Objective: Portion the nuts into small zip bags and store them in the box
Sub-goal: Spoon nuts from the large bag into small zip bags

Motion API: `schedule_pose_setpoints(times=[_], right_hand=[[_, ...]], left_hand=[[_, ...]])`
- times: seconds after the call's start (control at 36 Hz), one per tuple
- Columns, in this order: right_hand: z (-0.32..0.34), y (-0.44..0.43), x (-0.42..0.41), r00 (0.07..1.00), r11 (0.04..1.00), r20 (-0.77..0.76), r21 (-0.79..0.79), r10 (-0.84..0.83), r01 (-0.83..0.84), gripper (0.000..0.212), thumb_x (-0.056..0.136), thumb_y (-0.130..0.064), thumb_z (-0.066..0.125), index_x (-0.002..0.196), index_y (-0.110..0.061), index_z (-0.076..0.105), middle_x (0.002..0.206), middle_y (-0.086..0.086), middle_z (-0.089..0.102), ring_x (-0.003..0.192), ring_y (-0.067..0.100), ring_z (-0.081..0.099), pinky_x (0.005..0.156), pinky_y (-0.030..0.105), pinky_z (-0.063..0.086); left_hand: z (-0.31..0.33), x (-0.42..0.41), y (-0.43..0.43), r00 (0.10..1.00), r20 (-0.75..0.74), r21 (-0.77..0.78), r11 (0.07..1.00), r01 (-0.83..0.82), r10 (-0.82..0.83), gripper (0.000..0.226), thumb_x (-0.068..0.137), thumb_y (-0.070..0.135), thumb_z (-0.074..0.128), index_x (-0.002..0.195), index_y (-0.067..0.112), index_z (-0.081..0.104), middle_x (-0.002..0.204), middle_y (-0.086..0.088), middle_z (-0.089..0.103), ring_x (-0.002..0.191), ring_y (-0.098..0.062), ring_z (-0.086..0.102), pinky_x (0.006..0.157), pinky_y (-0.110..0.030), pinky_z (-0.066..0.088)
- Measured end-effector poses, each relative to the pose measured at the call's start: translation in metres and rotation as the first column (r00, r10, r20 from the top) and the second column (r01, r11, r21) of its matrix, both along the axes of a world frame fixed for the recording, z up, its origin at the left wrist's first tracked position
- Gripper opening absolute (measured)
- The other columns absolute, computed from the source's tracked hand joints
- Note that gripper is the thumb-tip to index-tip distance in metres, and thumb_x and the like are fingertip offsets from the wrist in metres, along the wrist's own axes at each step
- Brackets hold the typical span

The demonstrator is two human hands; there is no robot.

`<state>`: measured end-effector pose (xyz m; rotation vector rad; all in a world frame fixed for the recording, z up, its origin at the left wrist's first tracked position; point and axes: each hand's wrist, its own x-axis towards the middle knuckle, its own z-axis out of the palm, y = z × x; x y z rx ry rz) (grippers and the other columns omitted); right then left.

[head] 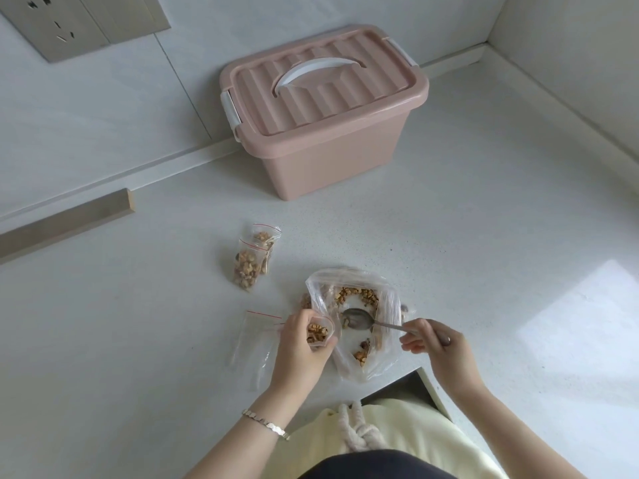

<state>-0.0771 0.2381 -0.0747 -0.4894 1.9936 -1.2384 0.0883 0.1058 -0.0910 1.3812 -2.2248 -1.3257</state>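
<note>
My left hand [300, 344] grips a small zip bag [320, 331] that stands open at the top with nuts inside. My right hand [436, 342] pinches the handle of a metal spoon [359, 319], whose empty bowl lies inside a large clear plastic bag [387, 302]. Nuts [358, 294] ring the inside of that large bag. Two filled small zip bags [250, 261] lie on the counter to the left of it. A pink storage box [321, 160] with a white handle and its lid on stands at the back.
Empty small zip bags [257, 344] with red strips lie under and left of my left hand. The white counter [466, 236] meets walls at the back and right. A wall socket [52, 22] is at top left. The counter's front edge has a notch [415, 378] by my right arm.
</note>
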Motion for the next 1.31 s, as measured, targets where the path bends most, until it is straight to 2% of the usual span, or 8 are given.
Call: schedule_pose_setpoints(times=[0.19, 0.42, 0.61, 0.72, 0.89, 0.97, 1.08, 1.31], right_hand=[[-0.006, -0.005, 0.005, 0.979, 0.997, 0.189, 0.014, -0.083, 0.082, 0.027, 0.095, -0.015, 0.043, 0.083, -0.007, 0.067, 0.070, 0.012, 0.071, 0.063, 0.020, 0.068, 0.060, 0.020, 0.055], [-0.009, 0.001, 0.007, 0.955, 0.990, 0.260, 0.056, -0.143, 0.133, 0.032, 0.096, -0.020, 0.043, 0.083, -0.002, 0.067, 0.067, 0.014, 0.070, 0.061, 0.023, 0.068, 0.058, 0.022, 0.056], [-0.012, -0.004, 0.011, 0.802, 0.959, 0.526, 0.143, -0.282, 0.243, 0.037, 0.096, -0.030, 0.042, 0.088, -0.003, 0.066, 0.078, 0.018, 0.071, 0.072, 0.026, 0.068, 0.062, 0.025, 0.054], [-0.009, -0.004, 0.005, 0.807, 0.944, 0.495, 0.105, -0.322, 0.312, 0.035, 0.096, -0.028, 0.041, 0.089, -0.003, 0.064, 0.075, 0.016, 0.069, 0.067, 0.022, 0.068, 0.058, 0.022, 0.054], [-0.006, -0.011, -0.002, 0.879, 0.933, 0.339, -0.010, -0.334, 0.359, 0.033, 0.097, -0.023, 0.041, 0.086, -0.003, 0.064, 0.072, 0.016, 0.069, 0.059, 0.017, 0.068, 0.056, 0.019, 0.055], [-0.007, -0.019, 0.001, 0.921, 0.951, 0.261, -0.034, -0.290, 0.309, 0.031, 0.096, -0.023, 0.042, 0.084, -0.006, 0.066, 0.068, 0.011, 0.069, 0.060, 0.016, 0.068, 0.058, 0.019, 0.055], [-0.011, -0.030, 0.011, 0.950, 0.975, 0.231, -0.026, -0.211, 0.223, 0.030, 0.096, -0.021, 0.043, 0.083, -0.008, 0.065, 0.067, 0.007, 0.070, 0.060, 0.015, 0.068, 0.058, 0.018, 0.055], [-0.013, -0.029, 0.008, 0.874, 0.958, 0.406, 0.015, -0.267, 0.286, 0.033, 0.096, -0.025, 0.042, 0.086, -0.005, 0.065, 0.069, 0.011, 0.071, 0.064, 0.018, 0.070, 0.058, 0.020, 0.056]], left_hand=[[0.001, 0.001, -0.001, 1.000, -0.015, 0.094, 0.995, -0.013, 0.015, 0.026, 0.082, 0.022, 0.069, 0.100, 0.024, 0.051, 0.105, 0.012, 0.054, 0.095, 0.006, 0.048, 0.071, 0.003, 0.036], [-0.003, -0.002, -0.004, 0.999, -0.018, 0.147, 0.988, -0.045, 0.048, 0.021, 0.081, 0.021, 0.069, 0.095, 0.021, 0.054, 0.104, 0.010, 0.058, 0.098, 0.003, 0.050, 0.071, 0.003, 0.035], [-0.002, -0.002, -0.005, 0.999, -0.025, 0.153, 0.988, -0.037, 0.042, 0.020, 0.080, 0.020, 0.069, 0.094, 0.019, 0.055, 0.104, 0.007, 0.058, 0.095, 0.004, 0.051, 0.069, 0.004, 0.035], [-0.003, 0.000, -0.006, 0.999, -0.007, 0.096, 0.995, -0.040, 0.040, 0.020, 0.081, 0.018, 0.069, 0.096, 0.020, 0.055, 0.108, 0.009, 0.053, 0.096, 0.005, 0.048, 0.072, 0.004, 0.033], [-0.006, -0.003, -0.012, 1.000, 0.017, 0.075, 0.997, 0.014, -0.016, 0.017, 0.082, 0.014, 0.066, 0.094, 0.016, 0.054, 0.143, 0.001, 0.035, 0.139, -0.008, 0.022, 0.087, 0.000, 0.026], [-0.003, -0.007, -0.015, 0.998, 0.022, 0.115, 0.992, 0.059, -0.062, 0.017, 0.082, 0.016, 0.066, 0.088, 0.021, 0.051, 0.141, 0.006, 0.037, 0.133, -0.011, 0.033, 0.094, -0.014, 0.036], [0.002, -0.011, -0.018, 0.996, 0.006, 0.141, 0.986, 0.087, -0.089, 0.016, 0.082, 0.013, 0.066, 0.092, 0.014, 0.053, 0.114, 0.006, 0.050, 0.104, 0.001, 0.047, 0.071, 0.005, 0.034], [0.006, -0.009, -0.019, 0.998, -0.022, 0.131, 0.989, 0.068, -0.065, 0.013, 0.083, 0.015, 0.065, 0.091, 0.014, 0.055, 0.105, 0.008, 0.052, 0.096, 0.004, 0.048, 0.070, 0.004, 0.034]])
